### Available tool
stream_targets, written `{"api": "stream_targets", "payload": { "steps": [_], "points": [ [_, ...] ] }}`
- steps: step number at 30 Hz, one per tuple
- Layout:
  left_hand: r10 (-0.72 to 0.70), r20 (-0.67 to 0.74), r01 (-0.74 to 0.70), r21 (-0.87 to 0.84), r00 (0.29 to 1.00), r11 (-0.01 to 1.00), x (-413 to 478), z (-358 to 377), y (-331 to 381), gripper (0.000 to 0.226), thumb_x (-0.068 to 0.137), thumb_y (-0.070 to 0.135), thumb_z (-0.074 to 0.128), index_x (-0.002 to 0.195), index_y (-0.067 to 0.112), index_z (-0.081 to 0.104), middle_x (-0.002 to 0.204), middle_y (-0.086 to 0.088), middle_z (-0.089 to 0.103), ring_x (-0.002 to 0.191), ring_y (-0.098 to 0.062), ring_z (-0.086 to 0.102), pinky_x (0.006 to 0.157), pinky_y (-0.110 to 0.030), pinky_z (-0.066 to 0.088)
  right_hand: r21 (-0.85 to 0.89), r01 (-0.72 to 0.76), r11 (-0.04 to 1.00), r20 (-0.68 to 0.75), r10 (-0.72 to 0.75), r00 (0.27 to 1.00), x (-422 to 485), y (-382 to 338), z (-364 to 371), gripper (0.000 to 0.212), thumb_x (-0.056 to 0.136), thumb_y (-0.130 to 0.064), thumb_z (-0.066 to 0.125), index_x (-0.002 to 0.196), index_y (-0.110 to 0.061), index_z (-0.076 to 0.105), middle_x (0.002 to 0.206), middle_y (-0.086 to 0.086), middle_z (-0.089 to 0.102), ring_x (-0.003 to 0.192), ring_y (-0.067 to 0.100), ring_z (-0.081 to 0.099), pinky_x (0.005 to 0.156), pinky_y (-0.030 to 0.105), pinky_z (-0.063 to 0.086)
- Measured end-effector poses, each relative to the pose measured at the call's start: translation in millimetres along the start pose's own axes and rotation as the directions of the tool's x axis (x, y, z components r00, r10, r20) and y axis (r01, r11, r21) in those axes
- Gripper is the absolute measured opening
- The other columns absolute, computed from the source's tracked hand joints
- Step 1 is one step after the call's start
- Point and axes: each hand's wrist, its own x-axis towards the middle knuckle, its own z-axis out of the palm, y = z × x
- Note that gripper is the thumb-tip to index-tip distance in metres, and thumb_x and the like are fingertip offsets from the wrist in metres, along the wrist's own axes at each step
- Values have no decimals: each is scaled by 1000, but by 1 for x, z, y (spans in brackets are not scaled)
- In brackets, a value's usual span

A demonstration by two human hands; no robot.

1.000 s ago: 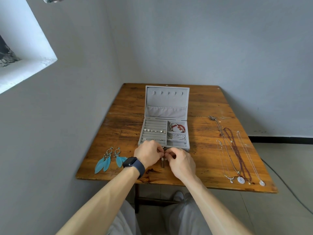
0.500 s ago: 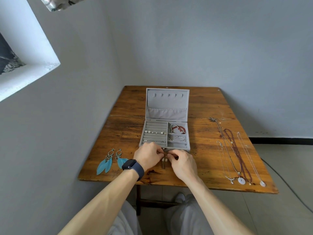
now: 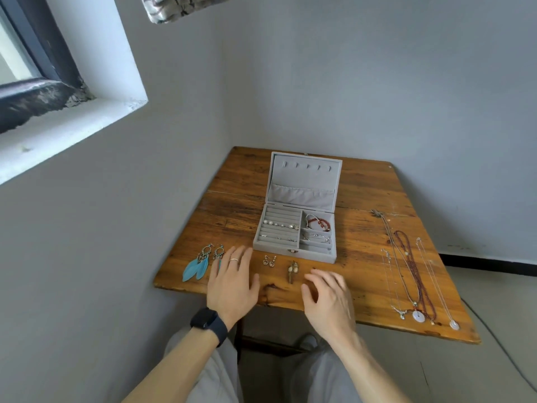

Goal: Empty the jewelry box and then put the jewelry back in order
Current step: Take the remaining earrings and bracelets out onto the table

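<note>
An open grey jewelry box (image 3: 293, 251) stands on the wooden table (image 3: 226, 216), lid upright. Its ring rolls hold pearl studs (image 3: 280, 224) and small earrings; its right compartments hold a red bracelet (image 3: 318, 223) and a silver chain. In front of the box lie a small pair of silver drop earrings (image 3: 269, 260) and a bronze pair (image 3: 292, 270). My left hand (image 3: 232, 282) rests flat and open left of them, beside blue feather earrings (image 3: 200, 261). To their right my right hand (image 3: 327, 295) hovers open and holds nothing.
Several necklaces (image 3: 409, 269) lie stretched out on the table's right side, pendants toward the front edge. Grey walls close in behind and to the left, with a window recess (image 3: 72, 91) up left. My knees are under the table's front edge.
Both hands were pinched together over earrings in front of the box; they have now let go and moved apart, leaving two earring pairs on the table. The view tilted upward.
</note>
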Motion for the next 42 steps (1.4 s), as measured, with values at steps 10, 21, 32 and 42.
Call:
{"api": "stream_targets", "payload": {
  "steps": [10, 21, 32, 42],
  "points": [
    [-53, 170, 44, 55, 984, 998, -3, 25, -19, 69, 100, 59, 13, 159, 24, 19, 166, 5, 17, 154, -17, 8, 123, -51, 2, -133, 83, 988, 103, -69, 992, -4, -6, -9, 36, 98, -39, 56, 130, -23, 64, 135, -5, 62, 129, 16, 53, 104, 34, 42],
    [-59, 148, 58, 12, 987, 998, -7, 27, -20, 70, 100, 58, 13, 159, 22, 17, 167, 3, 15, 154, -18, 6, 121, -49, -6, -200, 179, 963, 181, -144, 973, 156, -57, 7, 35, 98, -38, 57, 130, -23, 62, 125, 3, 66, 116, 26, 53, 82, 34, 44],
    [-55, 160, 57, -6, 986, 998, -8, 22, -19, 70, 100, 56, 14, 160, 21, 16, 167, 1, 14, 154, -19, 4, 123, -52, -2, -273, 175, 946, 240, -109, 965, 189, -70, 43, 22, 94, -39, 66, 111, -30, 75, 109, 6, 74, 111, 30, 55, 86, 41, 52],
    [-47, 162, 45, 20, 986, 999, -6, 25, -19, 68, 101, 56, 16, 159, 21, 20, 166, 2, 18, 154, -20, 9, 121, -53, -5, 461, -82, 884, 107, 36, 994, 89, -42, -22, 10, 93, -37, 68, 97, -45, 70, 93, -27, 71, 89, -4, 67, 67, 8, 49]
  ]
}}
